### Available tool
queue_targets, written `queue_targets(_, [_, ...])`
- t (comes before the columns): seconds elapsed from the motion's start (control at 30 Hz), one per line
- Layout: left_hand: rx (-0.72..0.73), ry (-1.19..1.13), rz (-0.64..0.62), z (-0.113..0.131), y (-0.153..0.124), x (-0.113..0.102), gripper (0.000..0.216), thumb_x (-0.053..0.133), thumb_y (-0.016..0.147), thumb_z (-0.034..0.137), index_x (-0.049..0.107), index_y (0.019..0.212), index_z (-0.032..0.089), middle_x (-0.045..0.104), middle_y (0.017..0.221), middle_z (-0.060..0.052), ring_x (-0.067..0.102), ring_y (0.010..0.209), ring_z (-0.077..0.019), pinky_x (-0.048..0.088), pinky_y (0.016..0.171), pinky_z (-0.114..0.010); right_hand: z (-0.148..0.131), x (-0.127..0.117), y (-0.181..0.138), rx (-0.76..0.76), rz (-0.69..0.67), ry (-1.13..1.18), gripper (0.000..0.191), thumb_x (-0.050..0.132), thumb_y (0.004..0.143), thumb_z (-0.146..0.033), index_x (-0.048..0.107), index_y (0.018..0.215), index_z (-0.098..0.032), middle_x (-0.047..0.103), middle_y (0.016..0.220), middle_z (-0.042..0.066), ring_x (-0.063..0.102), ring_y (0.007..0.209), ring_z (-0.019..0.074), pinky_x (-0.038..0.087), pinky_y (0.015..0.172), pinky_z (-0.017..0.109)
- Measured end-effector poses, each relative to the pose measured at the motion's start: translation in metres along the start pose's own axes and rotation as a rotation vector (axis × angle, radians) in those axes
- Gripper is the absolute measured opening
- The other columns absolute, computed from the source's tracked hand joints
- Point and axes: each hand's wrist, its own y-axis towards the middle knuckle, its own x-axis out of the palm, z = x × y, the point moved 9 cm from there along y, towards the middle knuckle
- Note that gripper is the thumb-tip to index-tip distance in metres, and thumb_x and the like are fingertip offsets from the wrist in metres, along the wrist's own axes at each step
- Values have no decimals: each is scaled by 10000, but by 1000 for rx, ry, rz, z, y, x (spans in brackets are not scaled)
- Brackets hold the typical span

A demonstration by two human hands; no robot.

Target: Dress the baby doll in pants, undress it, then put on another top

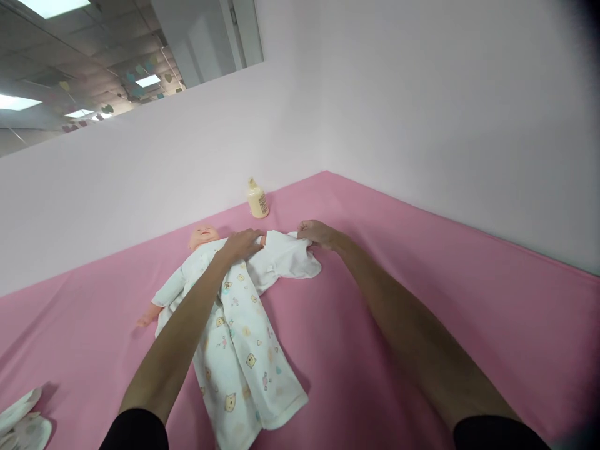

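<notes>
A baby doll (204, 235) lies on its back, wearing a white long-sleeved shirt (173, 286). Printed baby trousers (253, 350) with bear faces cover its lower body, legs toward me. My left hand (244, 245) is closed at the doll's arm on the right side, over the upper body; a bit of pink arm shows beyond the fingertips. White cloth of the shirt (290, 256) spreads out to the right of that arm. My right hand (319, 234) pinches the edge of this cloth. The doll's other hand (149, 315) sticks out of its sleeve at the left.
A pump bottle (258, 200) of pale yellow lotion stands behind the doll near the white wall (140, 181). Pink cloth (356, 294) covers the surface, with walls at the back and right. Folded white printed fabric (25, 422) lies at the lower left.
</notes>
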Motion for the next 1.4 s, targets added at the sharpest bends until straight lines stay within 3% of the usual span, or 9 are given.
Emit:
queue_targets(0.23, [-11, 28, -1, -2, -2, 0, 373, 416, 919, 485, 579, 1157, 248, 647, 1110, -65, 607, 955, -244, 429, 813, -354, 0, -1, -2, 38, -4, -88, 214, 653, 653, -94, 514, 789, -183, 554, 658, -13, 498, 569, 109, 415, 546, 231])
queue_targets(0.33, [-9, 38, 4, -3, 0, 2, 371, 414, 920, 469, 576, 1167, 244, 646, 1116, -70, 603, 973, -251, 426, 822, -361, -10, 7, -3, 26, -16, -207, 278, 688, 659, -133, 608, 922, -173, 669, 893, 62, 587, 714, 155, 445, 610, 240])
queue_targets(0.43, [10, 14, 25, -3, 0, 3, 382, 397, 932, 468, 563, 1200, 253, 648, 1118, -66, 596, 1010, -250, 429, 825, -356, -33, 20, -8, -67, -35, -275, 333, 686, 721, -235, 639, 1049, -208, 662, 1132, 67, 605, 906, 175, 457, 695, 223])
queue_targets(0.53, [7, 3, 39, -5, 1, 3, 381, 411, 929, 480, 567, 1195, 256, 650, 1117, -65, 602, 1005, -248, 431, 814, -352, -44, 40, -12, -113, -123, -394, 172, 658, 750, -273, 653, 897, -185, 672, 895, 42, 581, 757, 149, 409, 603, 214])
queue_targets(0.6, [5, 6, 41, -6, 2, 3, 385, 419, 925, 489, 569, 1193, 256, 652, 1112, -65, 609, 988, -248, 429, 809, -353, -44, 45, -12, -111, -104, -498, 81, 639, 737, -238, 592, 734, -172, 561, 672, 0, 477, 596, 109, 321, 517, 219])
queue_targets(0.67, [10, 4, 35, -6, 2, 4, 398, 417, 925, 500, 561, 1210, 262, 651, 1125, -61, 607, 1003, -249, 426, 817, -355, -43, 44, -10, -111, -48, -560, 155, 610, 729, -213, 492, 634, -180, 411, 577, -35, 351, 522, 85, 236, 483, 233])
queue_targets(0.9, [-12, -4, 22, -4, 0, 1, 409, 416, 917, 527, 558, 1202, 270, 639, 1183, -44, 591, 1058, -250, 426, 828, -350, -38, 30, -5, -86, 77, -651, 271, 557, 698, -136, 325, 572, -196, 293, 573, -38, 274, 536, 91, 176, 500, 264])
queue_targets(1.2, [-41, 21, -13, -6, -1, 3, 414, 468, 897, 534, 561, 1190, 257, 638, 1125, -63, 605, 985, -248, 422, 819, -338, -25, 25, -9, 39, -11, -705, 253, 569, 695, -116, 382, 542, -193, 346, 518, -20, 305, 513, 101, 194, 495, 269])
queue_targets(1.4, [-57, 27, 11, -9, 0, 3, 455, 401, 915, 594, 558, 1171, 253, 643, 1086, -71, 612, 947, -250, 421, 811, -344, -25, 25, -18, 54, -108, -661, 288, 569, 683, -88, 359, 512, -183, 338, 503, -29, 251, 476, 75, 190, 482, 272])
